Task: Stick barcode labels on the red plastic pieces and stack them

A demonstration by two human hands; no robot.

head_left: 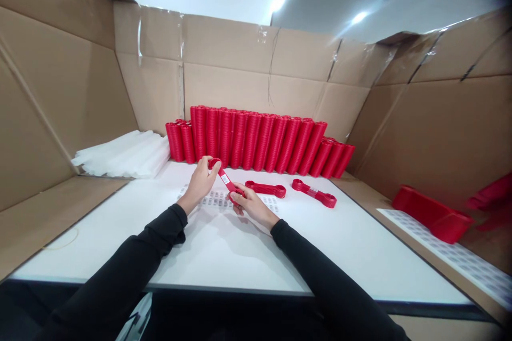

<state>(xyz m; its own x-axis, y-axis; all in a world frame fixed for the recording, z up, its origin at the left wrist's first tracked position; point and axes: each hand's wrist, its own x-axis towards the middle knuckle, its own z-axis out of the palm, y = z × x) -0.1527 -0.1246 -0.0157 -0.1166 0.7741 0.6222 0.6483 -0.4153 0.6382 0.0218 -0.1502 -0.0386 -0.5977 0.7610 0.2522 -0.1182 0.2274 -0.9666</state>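
Cardboard walls [232, 42] rise round the worktop [340, 245]; between its side edges, left hand [201, 181] and right hand [251, 205] pinch opposite ends of one red bundle [231, 186], apparently seating its label [225, 178]; next calls for steady pressing.

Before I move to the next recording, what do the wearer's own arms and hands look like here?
The left hand and right hand are ungloved. The left sleeve and right sleeve are long, black and without visible markings; the left is bunched near the wrist, the right lies smoother.
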